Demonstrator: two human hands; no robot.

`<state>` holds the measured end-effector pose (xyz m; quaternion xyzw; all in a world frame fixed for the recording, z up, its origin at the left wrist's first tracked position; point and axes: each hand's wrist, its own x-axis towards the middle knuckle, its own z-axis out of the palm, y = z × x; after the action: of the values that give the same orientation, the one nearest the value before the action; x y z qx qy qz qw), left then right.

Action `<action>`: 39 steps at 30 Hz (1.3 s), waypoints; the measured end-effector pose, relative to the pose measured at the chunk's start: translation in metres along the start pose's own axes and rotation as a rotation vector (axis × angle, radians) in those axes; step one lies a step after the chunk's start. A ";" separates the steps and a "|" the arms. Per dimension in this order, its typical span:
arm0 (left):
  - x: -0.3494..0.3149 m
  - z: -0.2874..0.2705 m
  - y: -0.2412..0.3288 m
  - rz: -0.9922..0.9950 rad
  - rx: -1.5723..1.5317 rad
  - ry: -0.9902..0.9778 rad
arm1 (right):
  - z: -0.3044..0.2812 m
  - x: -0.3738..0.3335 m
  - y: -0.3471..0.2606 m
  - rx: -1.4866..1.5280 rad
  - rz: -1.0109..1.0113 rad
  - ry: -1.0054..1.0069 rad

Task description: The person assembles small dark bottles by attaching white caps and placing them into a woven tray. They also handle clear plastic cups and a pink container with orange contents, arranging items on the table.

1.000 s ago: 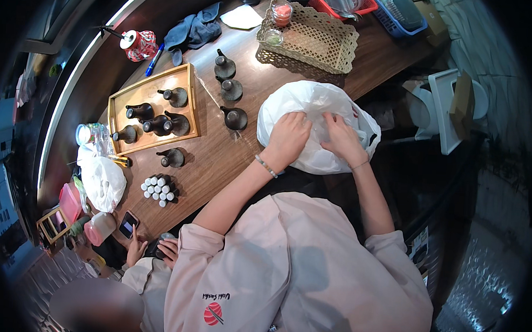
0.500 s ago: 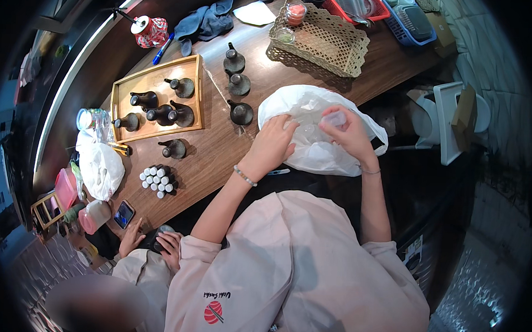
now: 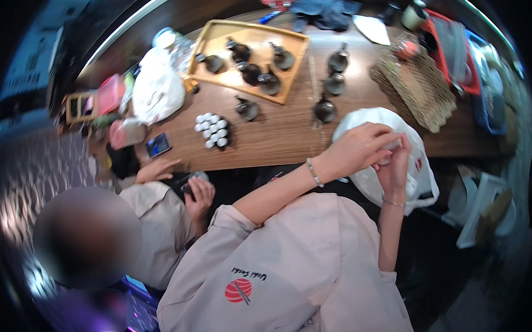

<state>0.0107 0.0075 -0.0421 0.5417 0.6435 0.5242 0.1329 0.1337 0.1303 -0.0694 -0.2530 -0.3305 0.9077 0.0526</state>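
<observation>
Above the mouth of a white plastic bag (image 3: 420, 178), my two hands meet around a small clear plastic cup (image 3: 387, 152). My right hand (image 3: 395, 167) grips it from the right, fingers curled upward. From the left, my left hand (image 3: 369, 144) closes over its top with bent fingers. Much of the cup is hidden behind the fingers, and the picture is slightly smeared. To the left of the bag, several dark round bottles with narrow necks, one of them the nearest bottle (image 3: 325, 111), stand in a row on the wooden table (image 3: 279, 137).
A wooden tray (image 3: 215, 28) holds several more dark bottles. White-capped small bottles (image 3: 211, 130) cluster near the table edge. At right lie a woven basket (image 3: 423, 93), a red basket (image 3: 446, 46) and a blue basket (image 3: 488, 110). A co-worker's hands (image 3: 200, 193) are at the left.
The view has swung, so the table sits further right and higher. My left hand has left the bag's opening and joined my right hand at the cup.
</observation>
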 end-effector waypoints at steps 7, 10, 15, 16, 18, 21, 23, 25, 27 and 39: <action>-0.023 -0.028 0.008 -0.209 0.085 0.239 | 0.057 0.035 0.022 -0.448 -0.139 0.310; -0.038 -0.055 0.003 -0.264 0.079 0.186 | 0.075 0.039 0.019 -0.616 0.005 0.143; -0.068 -0.083 -0.001 -0.465 -0.303 0.213 | 0.102 0.054 0.026 -0.620 0.126 0.065; -0.071 -0.084 -0.004 -0.416 -0.231 0.251 | 0.107 0.057 0.030 -0.604 0.147 0.048; -0.082 -0.084 -0.008 -0.555 -0.428 0.323 | 0.115 0.062 0.035 -0.576 0.171 0.018; -0.100 -0.086 -0.020 -0.618 -0.579 0.508 | 0.121 0.063 0.040 -0.621 0.130 -0.050; -0.115 -0.093 -0.032 -0.639 -0.589 0.637 | 0.120 0.063 0.038 -0.630 0.097 -0.062; -0.134 -0.105 -0.044 -0.692 -0.545 0.780 | 0.115 0.061 0.034 -0.663 0.046 -0.077; -0.155 -0.115 -0.051 -0.719 -0.593 0.908 | 0.106 0.057 0.025 -0.681 0.008 -0.085; -0.213 -0.132 -0.064 -0.724 -0.699 1.317 | 0.074 0.041 -0.003 -0.652 -0.109 -0.049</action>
<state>-0.0421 -0.2315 -0.1246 -0.1894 0.5240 0.8289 0.0500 0.0610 0.1006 -0.0368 -0.2164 -0.6179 0.7558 0.0095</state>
